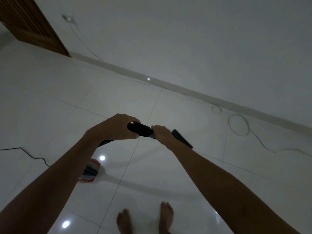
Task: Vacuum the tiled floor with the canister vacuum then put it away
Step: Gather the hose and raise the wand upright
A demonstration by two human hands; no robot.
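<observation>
Gripping ribbed hose (138, 130), left hand (116, 127) fingers over, right hand (162, 135) seemingly on nozzle (182, 139)

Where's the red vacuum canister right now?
In the head view the canister sits on the tiled floor at lower left, partly hidden under the left forearm, below the left hand gripping the black hose.

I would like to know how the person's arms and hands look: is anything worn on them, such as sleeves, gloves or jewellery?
Both forearms are bare as far as the frame shows; no sleeve is visible. The left hand and the right hand wear no gloves. No watch, bracelet or ring shows, though the picture is dim. The feet are bare too.
</observation>
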